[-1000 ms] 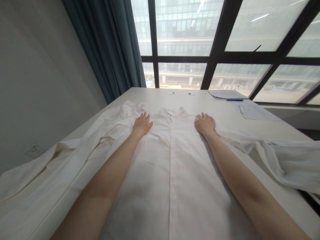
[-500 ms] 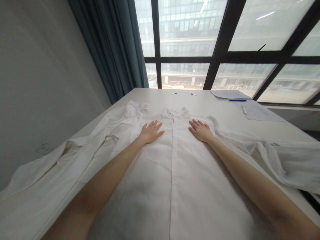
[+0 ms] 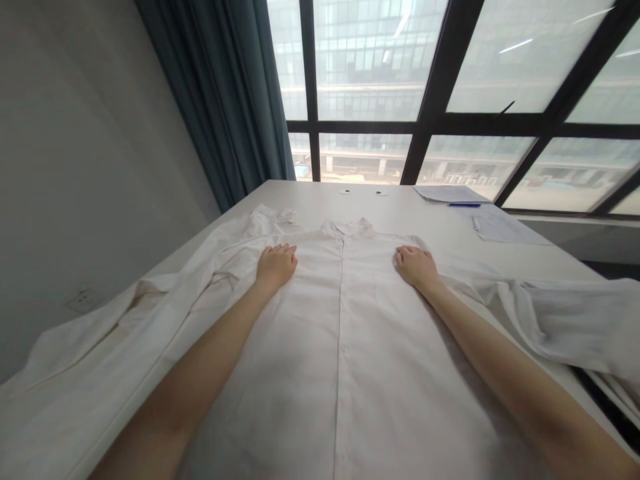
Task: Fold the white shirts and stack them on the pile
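A white button-front shirt (image 3: 313,333) lies front side up, its collar (image 3: 347,229) pointing at the window and its button strip running down the middle. My left hand (image 3: 277,268) is closed on the cloth near the shoulder at the left, knuckles up and fingers curled under. Across from it, my right hand (image 3: 417,267) is closed the same way at the right shoulder edge. Both fingertips are hidden. The right sleeve (image 3: 560,323) stretches out past my forearm and hangs over the table edge.
Another white garment (image 3: 165,327) lies rumpled along the left side of the white table (image 3: 305,197). Papers (image 3: 505,227) and a blue pen (image 3: 464,205) rest at the back right. Two small white discs (image 3: 345,192) sit near the far edge. A blue curtain (image 3: 240,100) hangs beside the window.
My flat, spread hands have moved outward from the chest to the shoulder edges, and their fingers have curled closed on the cloth. The view has shifted slightly.
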Tool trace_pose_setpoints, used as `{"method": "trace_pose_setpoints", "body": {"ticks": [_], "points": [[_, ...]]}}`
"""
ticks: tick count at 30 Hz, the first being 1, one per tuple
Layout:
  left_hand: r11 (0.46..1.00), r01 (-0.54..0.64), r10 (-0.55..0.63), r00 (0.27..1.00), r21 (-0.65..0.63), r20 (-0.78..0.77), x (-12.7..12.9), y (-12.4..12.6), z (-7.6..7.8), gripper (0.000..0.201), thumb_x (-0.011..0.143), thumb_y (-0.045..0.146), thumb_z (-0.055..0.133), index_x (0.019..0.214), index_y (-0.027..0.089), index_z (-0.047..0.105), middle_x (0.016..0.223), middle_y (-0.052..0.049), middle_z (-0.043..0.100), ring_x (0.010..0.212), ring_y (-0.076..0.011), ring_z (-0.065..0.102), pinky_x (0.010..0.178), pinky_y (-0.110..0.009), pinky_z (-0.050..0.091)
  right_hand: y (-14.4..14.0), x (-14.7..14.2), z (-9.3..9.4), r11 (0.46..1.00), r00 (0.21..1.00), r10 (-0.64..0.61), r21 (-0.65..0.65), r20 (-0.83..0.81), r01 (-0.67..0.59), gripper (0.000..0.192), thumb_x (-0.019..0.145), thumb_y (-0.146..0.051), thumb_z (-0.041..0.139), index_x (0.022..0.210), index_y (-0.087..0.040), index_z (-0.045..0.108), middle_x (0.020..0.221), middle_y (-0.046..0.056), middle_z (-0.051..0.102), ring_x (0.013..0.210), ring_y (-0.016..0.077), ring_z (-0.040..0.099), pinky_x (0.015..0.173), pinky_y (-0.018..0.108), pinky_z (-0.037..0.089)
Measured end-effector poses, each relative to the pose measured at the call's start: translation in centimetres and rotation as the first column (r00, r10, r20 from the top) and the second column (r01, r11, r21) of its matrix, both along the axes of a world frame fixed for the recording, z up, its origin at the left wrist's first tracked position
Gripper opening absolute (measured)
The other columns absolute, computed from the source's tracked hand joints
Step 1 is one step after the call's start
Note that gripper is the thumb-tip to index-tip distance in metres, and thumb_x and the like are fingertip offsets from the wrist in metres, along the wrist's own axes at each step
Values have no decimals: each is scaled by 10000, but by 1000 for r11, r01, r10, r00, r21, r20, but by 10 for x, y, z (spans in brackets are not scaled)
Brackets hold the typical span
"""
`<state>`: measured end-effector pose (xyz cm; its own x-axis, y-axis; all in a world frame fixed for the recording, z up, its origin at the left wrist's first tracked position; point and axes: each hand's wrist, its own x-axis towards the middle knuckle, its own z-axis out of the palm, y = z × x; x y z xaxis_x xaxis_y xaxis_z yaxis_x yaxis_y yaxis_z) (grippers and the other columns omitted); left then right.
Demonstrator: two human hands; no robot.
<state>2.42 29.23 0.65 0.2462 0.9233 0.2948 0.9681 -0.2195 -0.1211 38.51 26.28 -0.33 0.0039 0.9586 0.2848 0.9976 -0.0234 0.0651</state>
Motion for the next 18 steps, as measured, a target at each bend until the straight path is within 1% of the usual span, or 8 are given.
{"method": "trace_pose_setpoints", "body": {"ticks": [4,7,10,12,13,15,17,18], "points": [[999,-8,10,998,34,-59,-26,-16,6,453,945,257,340,1319,131,563,1385,-155,545,1293,-266,471,1104,-458,229,-24,12,6,999,997,27,35,72,-30,339,963,-258,373,1075,-150,674,1137,146,689,1098,248,588,984,422,341],[998,-28,33,995,51,-94,-46,-29,10,468,949,264,342,1353,119,528,1434,-169,488,1348,-272,410,1128,-478,186,-57,32,15,997,994,18,74,110,-26,325,936,-239,426,1183,-177,628,1226,118,657,1158,241,553,1029,433,303],[994,-103,105,988,24,-113,-52,-41,16,487,949,317,382,1387,139,498,1494,-166,409,1412,-308,309,1133,-496,189,-99,67,31,987,991,-73,153,115,55,387,935,-228,401,1283,-186,564,1285,117,625,1168,254,553,1021,463,317],[992,-118,114,990,-48,-88,-43,-52,18,499,952,348,393,1412,168,470,1528,-157,355,1436,-320,257,1132,-517,200,-128,100,41,961,979,-173,237,112,143,400,930,-248,386,1280,-178,568,1279,141,622,1125,290,577,990,508,337],[992,-89,84,994,-89,-63,-36,-59,19,502,958,357,388,1424,182,453,1540,-148,335,1443,-314,243,1134,-520,203,-142,121,44,942,968,-226,275,107,189,413,921,-265,391,1278,-159,570,1266,172,622,1104,326,583,965,545,343],[986,37,-37,999,-164,7,-17,-79,19,501,972,372,371,1442,208,424,1553,-127,315,1450,-292,233,1143,-509,205,-166,169,45,885,942,-323,384,95,265,428,869,-346,464,1234,-173,604,1196,204,650,1076,375,588,893,574,375],[949,212,-197,977,-232,87,3,-103,15,503,978,396,371,1454,237,401,1568,-108,285,1456,-277,220,1154,-496,195,-184,220,40,808,911,-413,463,5,364,415,792,-480,555,1084,-212,677,1113,260,662,1048,440,587,803,623,372],[918,302,-278,952,-257,129,12,-115,12,506,979,412,375,1459,255,391,1573,-98,275,1459,-276,210,1155,-497,194,-190,243,36,764,902,-424,505,-77,402,405,742,-552,588,947,-223,703,1020,290,668,999,454,603,752,628,373]]}}
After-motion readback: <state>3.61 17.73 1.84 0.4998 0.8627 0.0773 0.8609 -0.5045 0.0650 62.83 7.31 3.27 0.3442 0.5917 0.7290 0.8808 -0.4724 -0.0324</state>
